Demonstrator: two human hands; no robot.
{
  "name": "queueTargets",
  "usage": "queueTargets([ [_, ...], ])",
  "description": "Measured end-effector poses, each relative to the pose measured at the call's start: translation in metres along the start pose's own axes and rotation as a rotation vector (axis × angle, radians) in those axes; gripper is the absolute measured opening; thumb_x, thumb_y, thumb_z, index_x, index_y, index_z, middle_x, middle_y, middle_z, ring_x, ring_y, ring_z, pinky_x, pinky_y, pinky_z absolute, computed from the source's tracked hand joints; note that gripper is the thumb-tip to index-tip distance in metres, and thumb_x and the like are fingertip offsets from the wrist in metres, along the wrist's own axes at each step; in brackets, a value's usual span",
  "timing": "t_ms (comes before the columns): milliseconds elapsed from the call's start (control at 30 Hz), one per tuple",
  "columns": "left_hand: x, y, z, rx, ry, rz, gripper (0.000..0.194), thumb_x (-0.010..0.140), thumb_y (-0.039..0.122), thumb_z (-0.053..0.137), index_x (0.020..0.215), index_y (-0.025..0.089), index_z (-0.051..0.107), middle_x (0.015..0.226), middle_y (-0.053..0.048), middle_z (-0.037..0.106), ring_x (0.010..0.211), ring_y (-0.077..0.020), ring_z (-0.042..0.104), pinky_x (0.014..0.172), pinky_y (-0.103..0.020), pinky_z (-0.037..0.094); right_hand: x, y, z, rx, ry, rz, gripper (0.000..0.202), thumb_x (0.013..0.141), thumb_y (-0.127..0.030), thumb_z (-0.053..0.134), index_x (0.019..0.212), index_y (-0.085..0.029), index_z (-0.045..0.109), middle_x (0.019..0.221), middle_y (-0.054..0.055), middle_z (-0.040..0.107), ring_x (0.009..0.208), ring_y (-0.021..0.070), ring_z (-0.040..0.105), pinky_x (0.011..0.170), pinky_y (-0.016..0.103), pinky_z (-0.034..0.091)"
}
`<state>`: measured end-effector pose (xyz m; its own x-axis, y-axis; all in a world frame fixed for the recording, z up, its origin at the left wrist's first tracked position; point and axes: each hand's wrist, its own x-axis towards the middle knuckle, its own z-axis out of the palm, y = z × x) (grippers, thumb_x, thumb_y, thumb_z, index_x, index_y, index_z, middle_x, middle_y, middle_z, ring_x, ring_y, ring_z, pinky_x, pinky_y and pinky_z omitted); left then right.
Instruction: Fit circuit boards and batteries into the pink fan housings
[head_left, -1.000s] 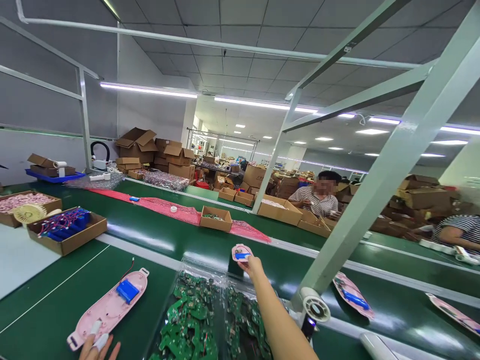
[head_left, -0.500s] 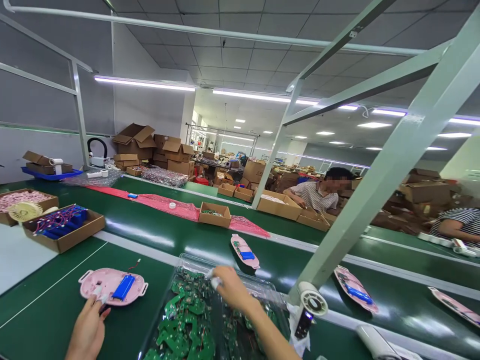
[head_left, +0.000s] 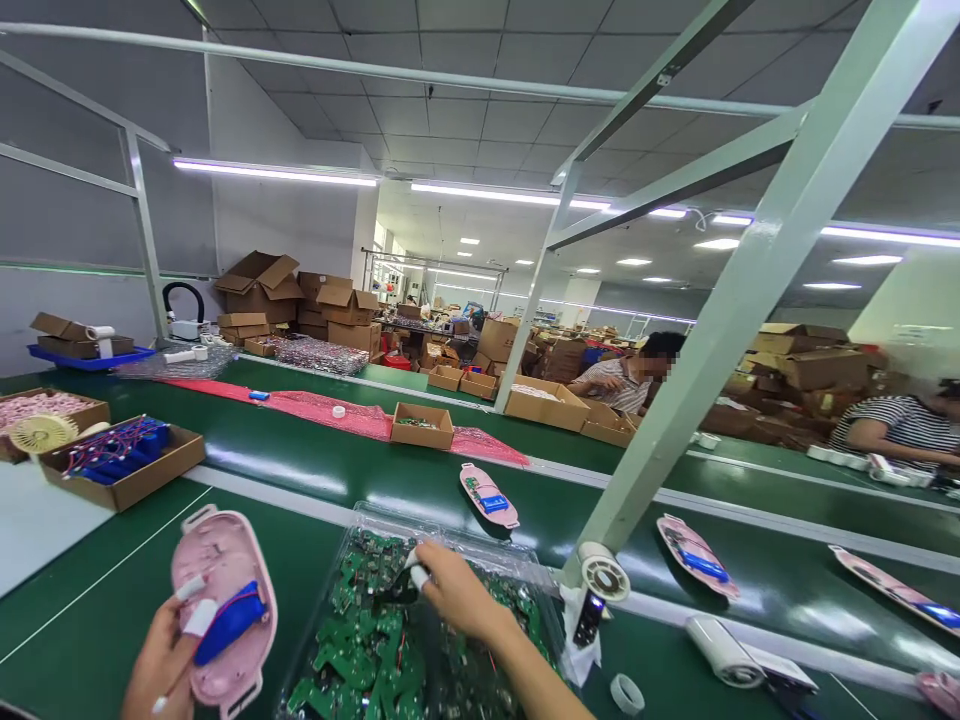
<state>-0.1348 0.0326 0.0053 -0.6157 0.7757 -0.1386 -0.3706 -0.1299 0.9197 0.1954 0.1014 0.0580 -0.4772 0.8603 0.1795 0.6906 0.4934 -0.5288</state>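
My left hand (head_left: 166, 655) grips a pink plastic shell (head_left: 217, 555), tilted up off the bench, with the thumb near its blue battery pack (head_left: 232, 625). White finger covers wrap some of the fingertips on both hands. Over a clear plastic tray (head_left: 367, 513), my right hand (head_left: 457, 592) pinches a dark-looking circuit board (head_left: 399, 588) by its edge. Many green circuit boards (head_left: 364, 650) lie in the tray below, some with red wires.
Pink shells with blue packs lie on the green belt (head_left: 330, 480), one shell (head_left: 489, 496) beyond the tray. A slanted metal post (head_left: 675, 370) rises at right beside a white handheld fan (head_left: 604, 580). A cardboard box (head_left: 161, 475) of battery packs stands left. Two people work across the line.
My left hand has lifted and tilted the pink shell from the bench. My right hand has taken hold of a circuit board in the tray. The view has shifted slightly right.
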Motion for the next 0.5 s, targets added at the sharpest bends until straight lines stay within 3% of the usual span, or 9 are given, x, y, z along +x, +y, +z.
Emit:
queueTargets([
  [100, -0.020, -0.011, -0.003, 0.165, -0.161, -0.088, 0.057, 0.050, 0.050, 0.083, 0.099, 0.028, 0.064, 0.086, 0.000, 0.070, 0.070, -0.0234, 0.067, 0.056, -0.029, 0.055, -0.005, 0.001, -0.019, 0.251, 0.123, 0.056, 0.023, 0.080, -0.019, 0.040, 0.087, -0.018, 0.062, 0.085, 0.003, 0.063, 0.084, 0.0190, 0.056, 0.077, 0.031, 0.041],
  [233, -0.064, -0.023, 0.016, 0.143, -0.324, -0.134, 0.055, 0.053, 0.055, 0.082, 0.096, 0.025, 0.068, 0.085, -0.002, 0.075, 0.054, -0.0191, 0.065, 0.046, -0.027, 0.052, -0.008, 0.004, -0.021, 0.546, 0.186, 0.155, 0.022, 0.075, -0.029, 0.048, 0.080, -0.017, 0.066, 0.076, 0.001, 0.063, 0.077, 0.0180, 0.055, 0.074, 0.030, 0.043],
  [333, -0.088, -0.024, 0.029, 0.164, -0.360, -0.141, 0.050, 0.054, 0.056, 0.081, 0.092, 0.025, 0.071, 0.085, -0.002, 0.075, 0.055, -0.0196, 0.065, 0.050, -0.029, 0.053, -0.010, 0.003, -0.016, 0.719, 0.211, 0.239, 0.025, 0.075, -0.038, 0.054, 0.081, -0.018, 0.067, 0.076, 0.001, 0.062, 0.071, 0.0154, 0.053, 0.066, 0.027, 0.044],
  [500, -0.098, -0.021, 0.036, 0.378, -0.375, 0.142, 0.033, 0.063, 0.053, 0.071, 0.083, 0.027, 0.078, 0.098, -0.006, 0.070, 0.088, -0.0280, 0.067, 0.074, -0.032, 0.053, -0.026, -0.023, -0.020, 0.881, 0.173, 0.266, 0.030, 0.074, -0.048, 0.062, 0.083, -0.020, 0.068, 0.076, 0.000, 0.061, 0.066, 0.0128, 0.051, 0.063, 0.026, 0.046],
])
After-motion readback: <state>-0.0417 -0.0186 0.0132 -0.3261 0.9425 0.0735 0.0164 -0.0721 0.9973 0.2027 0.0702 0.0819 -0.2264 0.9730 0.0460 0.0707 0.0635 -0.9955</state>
